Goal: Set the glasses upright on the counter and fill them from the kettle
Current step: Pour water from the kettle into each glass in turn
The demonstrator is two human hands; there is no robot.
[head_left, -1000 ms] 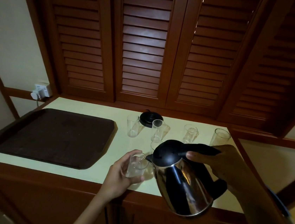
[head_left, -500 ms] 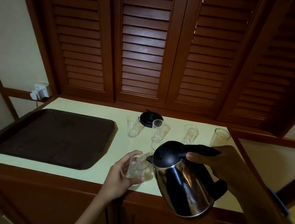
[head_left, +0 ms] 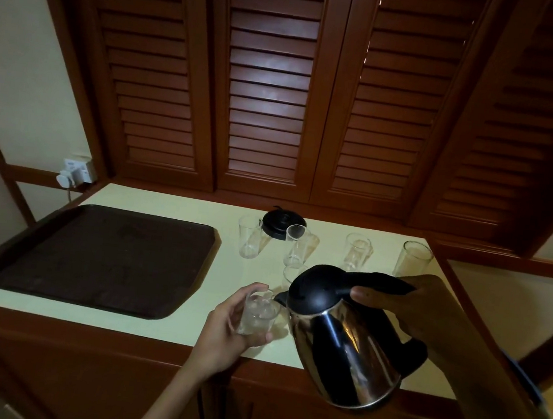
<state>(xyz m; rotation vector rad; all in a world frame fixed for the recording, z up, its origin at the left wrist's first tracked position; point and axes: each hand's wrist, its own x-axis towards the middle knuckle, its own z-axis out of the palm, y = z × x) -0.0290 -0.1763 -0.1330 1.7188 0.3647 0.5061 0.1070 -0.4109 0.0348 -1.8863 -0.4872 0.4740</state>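
Observation:
A steel kettle (head_left: 345,348) with a black lid and handle is tilted to the left, its spout over a clear glass (head_left: 258,314) near the counter's front edge. My right hand (head_left: 405,310) grips the kettle's handle. My left hand (head_left: 225,329) wraps around that glass, which has water in it. Several more clear glasses stand upright farther back: one (head_left: 249,237), another (head_left: 295,246), a third (head_left: 356,253) and one at the far right (head_left: 412,262). Another glass (head_left: 290,273) is partly hidden behind the kettle's lid.
A dark brown tray (head_left: 97,254) lies on the left half of the pale yellow counter (head_left: 172,202). The kettle's black base (head_left: 282,222) sits at the back by the louvred doors (head_left: 269,81). A wall socket with a plug (head_left: 76,172) is at the back left.
The kettle and both hands have held almost the same pose; the kettle has tipped very slightly more toward the glass.

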